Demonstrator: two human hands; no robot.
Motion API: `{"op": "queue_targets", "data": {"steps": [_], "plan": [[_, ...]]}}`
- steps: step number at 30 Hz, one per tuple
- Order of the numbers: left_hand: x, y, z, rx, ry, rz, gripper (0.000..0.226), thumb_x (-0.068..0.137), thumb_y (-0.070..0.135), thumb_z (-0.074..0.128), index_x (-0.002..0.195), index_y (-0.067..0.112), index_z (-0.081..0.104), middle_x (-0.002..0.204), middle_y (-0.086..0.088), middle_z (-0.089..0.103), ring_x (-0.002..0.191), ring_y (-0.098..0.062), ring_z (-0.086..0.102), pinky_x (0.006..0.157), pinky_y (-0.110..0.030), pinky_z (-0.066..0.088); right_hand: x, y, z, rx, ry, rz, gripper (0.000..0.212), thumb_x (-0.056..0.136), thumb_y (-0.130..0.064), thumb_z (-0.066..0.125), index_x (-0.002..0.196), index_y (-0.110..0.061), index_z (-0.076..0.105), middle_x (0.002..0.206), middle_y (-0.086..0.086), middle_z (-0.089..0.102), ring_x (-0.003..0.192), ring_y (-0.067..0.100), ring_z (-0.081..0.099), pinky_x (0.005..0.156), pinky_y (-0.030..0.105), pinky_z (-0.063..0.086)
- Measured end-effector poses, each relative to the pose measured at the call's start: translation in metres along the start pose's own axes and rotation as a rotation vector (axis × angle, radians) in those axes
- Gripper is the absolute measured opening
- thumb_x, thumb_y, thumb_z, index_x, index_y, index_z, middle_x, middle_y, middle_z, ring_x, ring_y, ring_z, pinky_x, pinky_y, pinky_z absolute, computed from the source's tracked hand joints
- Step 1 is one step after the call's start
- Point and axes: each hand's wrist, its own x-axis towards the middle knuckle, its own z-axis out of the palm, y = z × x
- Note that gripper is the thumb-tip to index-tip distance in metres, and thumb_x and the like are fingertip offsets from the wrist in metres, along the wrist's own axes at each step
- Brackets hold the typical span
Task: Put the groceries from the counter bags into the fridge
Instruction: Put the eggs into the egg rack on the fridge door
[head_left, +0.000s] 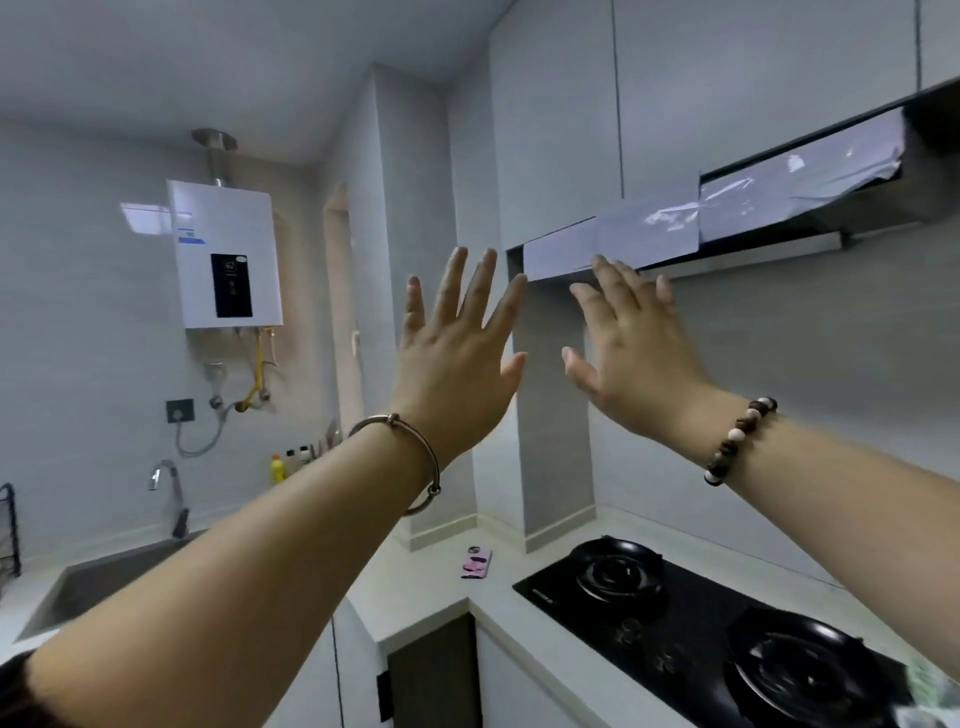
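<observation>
My left hand (457, 353) and my right hand (631, 353) are both raised in front of me with fingers straight and spread, backs toward the camera. Neither hand holds or touches anything. A metal bangle sits on my left wrist and a beaded bracelet on my right. No grocery bags and no fridge appear in this view. A sliver of something green and white shows at the bottom right corner (935, 680), too blurred to identify.
A black gas hob (691, 629) lies in the pale counter (415, 587) at lower right, under a range hood (727, 208). A pink phone (477, 563) lies in the counter corner. A sink (104, 582) with tap and bottles (291, 462) is at left, below a wall water heater (226, 254).
</observation>
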Motion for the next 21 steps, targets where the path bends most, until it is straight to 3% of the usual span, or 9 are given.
{"op": "queue_targets", "data": {"steps": [7, 21], "plan": [[0.049, 0.071, 0.09, -0.136, -0.013, 0.08, 0.068, 0.096, 0.052, 0.024, 0.149, 0.027, -0.01, 0.156, -0.003, -0.02, 0.141, -0.025, -0.025, 0.108, -0.049, -0.019, -0.014, 0.083, 0.056, -0.098, -0.098, 0.116, 0.063, 0.095, -0.043, 0.038, 0.146, -0.01, 0.024, 0.157, 0.013, 0.01, 0.144, 0.027, 0.007, 0.114, 0.051, 0.004], [0.155, 0.201, 0.278, -0.471, 0.061, 0.324, 0.067, 0.096, 0.052, 0.03, 0.151, 0.024, 0.002, 0.159, -0.006, -0.004, 0.145, -0.029, -0.009, 0.113, -0.054, -0.003, -0.026, 0.224, 0.18, -0.368, -0.257, 0.381, 0.064, 0.092, -0.04, 0.045, 0.145, -0.011, 0.025, 0.156, 0.01, 0.013, 0.144, 0.025, 0.007, 0.115, 0.051, 0.006]]}}
